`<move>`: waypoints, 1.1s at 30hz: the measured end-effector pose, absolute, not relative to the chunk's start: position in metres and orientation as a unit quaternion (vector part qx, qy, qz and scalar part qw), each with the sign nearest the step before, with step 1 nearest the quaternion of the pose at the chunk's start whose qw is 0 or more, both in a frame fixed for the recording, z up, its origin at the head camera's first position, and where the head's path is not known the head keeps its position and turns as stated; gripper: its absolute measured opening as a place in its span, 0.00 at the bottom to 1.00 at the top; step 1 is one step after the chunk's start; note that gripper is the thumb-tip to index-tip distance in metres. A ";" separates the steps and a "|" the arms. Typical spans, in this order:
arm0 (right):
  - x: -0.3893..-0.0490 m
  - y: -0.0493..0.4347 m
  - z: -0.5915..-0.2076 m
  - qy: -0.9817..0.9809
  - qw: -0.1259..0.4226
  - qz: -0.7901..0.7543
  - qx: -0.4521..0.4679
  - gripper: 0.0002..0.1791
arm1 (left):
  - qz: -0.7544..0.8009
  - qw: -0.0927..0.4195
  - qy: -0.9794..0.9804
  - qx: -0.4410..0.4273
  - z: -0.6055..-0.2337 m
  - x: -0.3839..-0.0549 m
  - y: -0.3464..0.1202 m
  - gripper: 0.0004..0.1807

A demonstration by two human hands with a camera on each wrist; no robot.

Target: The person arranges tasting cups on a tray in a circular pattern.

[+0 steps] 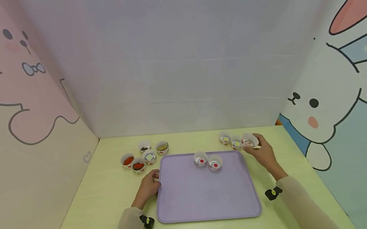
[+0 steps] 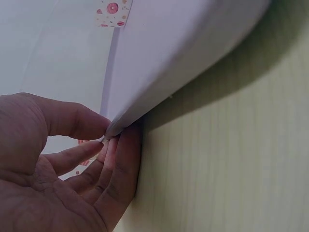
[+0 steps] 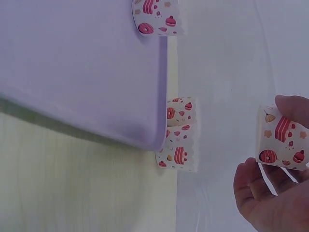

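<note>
A lilac tray (image 1: 208, 198) lies on the table, and my left hand (image 1: 149, 185) pinches its left rim. In the left wrist view the thumb is above the rim (image 2: 137, 101) and the fingers reach beneath it. At the back right, my right hand (image 1: 265, 155) grips a small paper baking cup (image 1: 250, 140) with pink cake and donut prints. In the right wrist view this cup (image 3: 282, 140) is held between thumb and fingers, above the table. Two similar cups (image 1: 201, 159) with something red and white inside stand together near the tray's back edge.
Two paper cups (image 1: 225, 139) with yellow and white contents stand behind the tray's back right corner. Left of the tray several more cups (image 1: 139, 166) are grouped, some with red, dark or greenish contents. A pale wall (image 1: 180, 75) rises along the table's back edge.
</note>
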State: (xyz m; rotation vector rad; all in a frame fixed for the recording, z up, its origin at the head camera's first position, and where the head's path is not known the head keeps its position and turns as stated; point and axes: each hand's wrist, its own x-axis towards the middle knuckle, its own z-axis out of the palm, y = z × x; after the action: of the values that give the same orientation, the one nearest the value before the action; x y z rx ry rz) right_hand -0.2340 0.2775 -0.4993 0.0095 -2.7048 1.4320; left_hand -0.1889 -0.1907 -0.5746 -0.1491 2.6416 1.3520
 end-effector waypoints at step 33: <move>-0.205 0.219 -0.534 -0.909 -0.001 0.414 0.046 0.40 | 0.452 0.091 0.885 -0.057 -0.576 -0.190 -0.190 0.30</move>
State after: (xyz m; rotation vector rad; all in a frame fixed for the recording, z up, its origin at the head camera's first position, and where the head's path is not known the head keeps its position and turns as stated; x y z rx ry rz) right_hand -0.2047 0.2191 -0.5335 0.1453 -2.8579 1.3007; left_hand -0.1902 -0.1904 -0.5757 -0.1704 2.6309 1.3431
